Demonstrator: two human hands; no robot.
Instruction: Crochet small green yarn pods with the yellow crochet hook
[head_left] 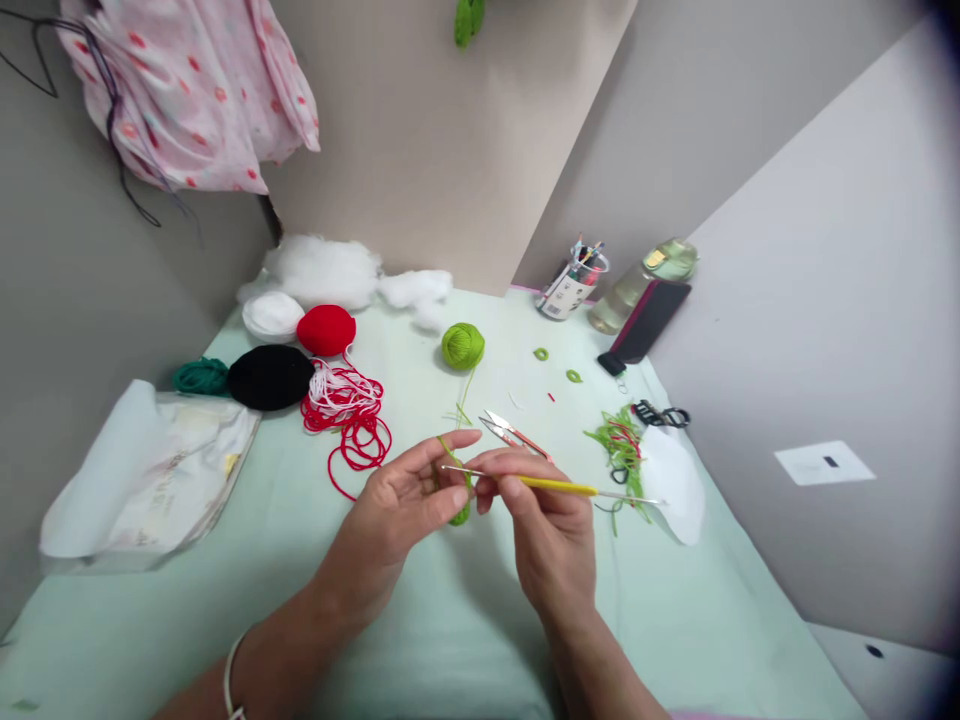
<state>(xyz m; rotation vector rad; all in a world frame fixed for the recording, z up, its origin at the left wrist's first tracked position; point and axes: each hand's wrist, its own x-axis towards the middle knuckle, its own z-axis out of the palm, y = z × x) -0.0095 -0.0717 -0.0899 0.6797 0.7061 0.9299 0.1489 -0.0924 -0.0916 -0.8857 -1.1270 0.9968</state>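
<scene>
My right hand (547,525) pinches a yellow-handled crochet hook (559,486), its metal tip pointing left toward my left hand. My left hand (409,500) is closed round a small green crochet piece (461,512), with green yarn running over its fingers. That strand leads back across the pale green table (225,610) to a green yarn ball (463,345). Both hands hover above the middle of the table, close together.
Thread snips (510,432) lie just beyond my hands. Red (326,329), black (270,376) and teal (201,376) yarn balls, loose red and white yarn (346,410), stuffing (322,270) and a plastic bag (150,470) are left. Yarn scraps (622,450), a pen cup (570,285), a bottle (645,280) and a phone (649,320) are right.
</scene>
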